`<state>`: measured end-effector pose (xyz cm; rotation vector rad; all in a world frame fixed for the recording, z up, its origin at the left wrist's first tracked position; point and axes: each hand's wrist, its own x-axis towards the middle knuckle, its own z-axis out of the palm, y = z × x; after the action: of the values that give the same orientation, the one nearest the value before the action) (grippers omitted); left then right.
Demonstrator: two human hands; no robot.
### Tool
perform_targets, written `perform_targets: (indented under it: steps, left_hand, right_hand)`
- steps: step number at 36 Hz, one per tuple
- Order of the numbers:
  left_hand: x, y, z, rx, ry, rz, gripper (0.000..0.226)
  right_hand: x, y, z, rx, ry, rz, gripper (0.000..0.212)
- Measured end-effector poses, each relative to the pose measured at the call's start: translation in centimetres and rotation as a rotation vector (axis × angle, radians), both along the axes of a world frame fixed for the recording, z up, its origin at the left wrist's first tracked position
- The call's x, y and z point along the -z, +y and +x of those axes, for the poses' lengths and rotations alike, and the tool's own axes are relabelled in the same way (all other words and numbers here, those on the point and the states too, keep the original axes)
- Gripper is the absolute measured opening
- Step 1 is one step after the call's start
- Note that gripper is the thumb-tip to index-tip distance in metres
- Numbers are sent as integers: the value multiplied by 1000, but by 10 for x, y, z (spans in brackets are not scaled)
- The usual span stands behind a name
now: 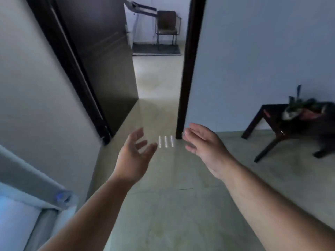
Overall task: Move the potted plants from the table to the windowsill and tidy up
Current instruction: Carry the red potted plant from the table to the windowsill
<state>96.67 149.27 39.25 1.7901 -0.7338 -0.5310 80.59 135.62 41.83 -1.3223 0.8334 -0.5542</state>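
A low dark wooden table (270, 110) stands against the wall at the right edge. On it sit blurred potted plants (299, 107) with green leaves and a reddish pot. My left hand (135, 153) and my right hand (204, 145) are held out over the floor in the middle of the view, palms facing each other, fingers apart, holding nothing. Both hands are well left of the table. A pale ledge that may be the windowsill (27, 182) with bright glass below it fills the lower left corner.
A dark door (101, 57) stands open at the left of a doorway, with its dark frame post (188, 69) on the right. Beyond the doorway are a chair (166, 26) and a mat. Pale tiled floor (172, 214) stretches ahead.
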Motion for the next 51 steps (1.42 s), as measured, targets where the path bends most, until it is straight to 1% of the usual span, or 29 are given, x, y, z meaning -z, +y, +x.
perform_targets:
  steps: [1, 3, 6, 9, 14, 17, 20, 26, 27, 30, 31, 34, 37, 42, 49, 51]
  left_hand:
    - [1, -42, -34, 88, 10, -8, 64]
    - [-2, -59, -50, 117, 41, -38, 63]
    - [0, -132, -126, 265, 3, -29, 61]
    - [3, -197, -199, 384, 2, -29, 61]
    - [2, -275, -295, 497, 3, -7, 64]
    - [-2, -318, -341, 572, -9, 7, 64]
    - [-3, -355, -370, 616, -14, 12, 64]
    - [6, -429, -406, 658, -26, 50, 65]
    - [9, -448, -412, 669, -19, 46, 63]
    - [17, -495, -423, 667, 43, 23, 50]
    - [21, -512, -427, 667, 62, 20, 49]
    - [27, -559, -444, 676, 85, 26, 54]
    - [30, -600, -468, 728, 134, 22, 53]
    - [29, -658, -501, 760, 102, 55, 57]
    - [41, -732, -559, 737, 83, 97, 60]
    - [49, -759, -587, 721, 91, 121, 61]
  right_hand:
    - [-1, -26, -46, 87, -13, 4, 53]
    - [0, -37, -66, 131, -11, 9, 52]
    - [3, -85, -158, 305, -28, 9, 48]
    - [6, -132, -242, 439, -38, 17, 47]
    - [5, -193, -348, 567, -41, -3, 42]
    - [5, -226, -400, 640, -35, -15, 50]
    - [7, -254, -432, 671, -33, 3, 56]
    - [19, -313, -470, 718, -9, 27, 56]
    - [22, -326, -477, 731, 5, 26, 56]
    - [24, -356, -492, 739, 63, 16, 55]
    - [24, -366, -498, 754, 77, 12, 54]
    - [21, -398, -518, 803, 111, 10, 54]
    - [19, -431, -541, 827, 150, 2, 53]
    - [21, -481, -574, 850, 146, 11, 53]
    - [38, -565, -629, 806, 160, 6, 57]
    - [46, -595, -655, 779, 155, 15, 57]
